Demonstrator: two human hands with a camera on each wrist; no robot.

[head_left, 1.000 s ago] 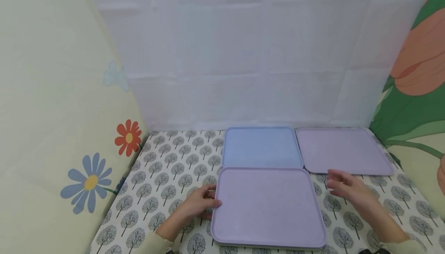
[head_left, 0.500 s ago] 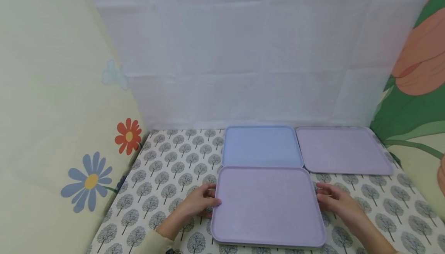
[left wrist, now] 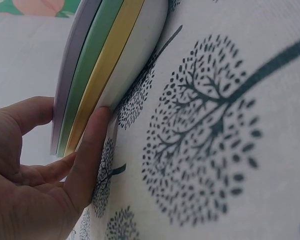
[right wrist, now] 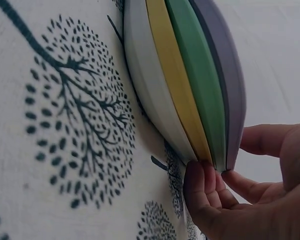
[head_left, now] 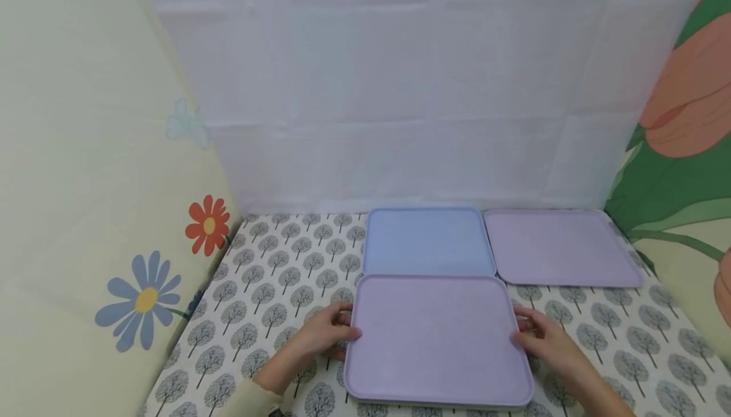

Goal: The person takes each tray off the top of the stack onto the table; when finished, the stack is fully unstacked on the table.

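Observation:
A stack of trays lies on the tree-print cloth, its top one a purple tray [head_left: 440, 341]. Below that, the left wrist view shows the edges of a green tray [left wrist: 91, 50], a yellow tray [left wrist: 111, 50] and a white tray [left wrist: 135, 50]. My left hand [head_left: 322, 331] holds the stack's left side, thumb at the purple rim and a fingertip low against the white tray. On the opposite side my right hand [head_left: 545, 341] grips the stack, thumb on the purple edge and fingers curled at the lower trays.
Behind the stack lies a blue tray [head_left: 429, 242], right up against it. Another purple tray [head_left: 565, 249] sits at the back right. A white cloth [head_left: 365, 87] hangs along the back, with flower-print sheets [head_left: 85, 182] on both sides.
My right hand has come in leftward from beside the back-right tray to the stack's right edge and taken hold. The left hand and the trays have stayed in place.

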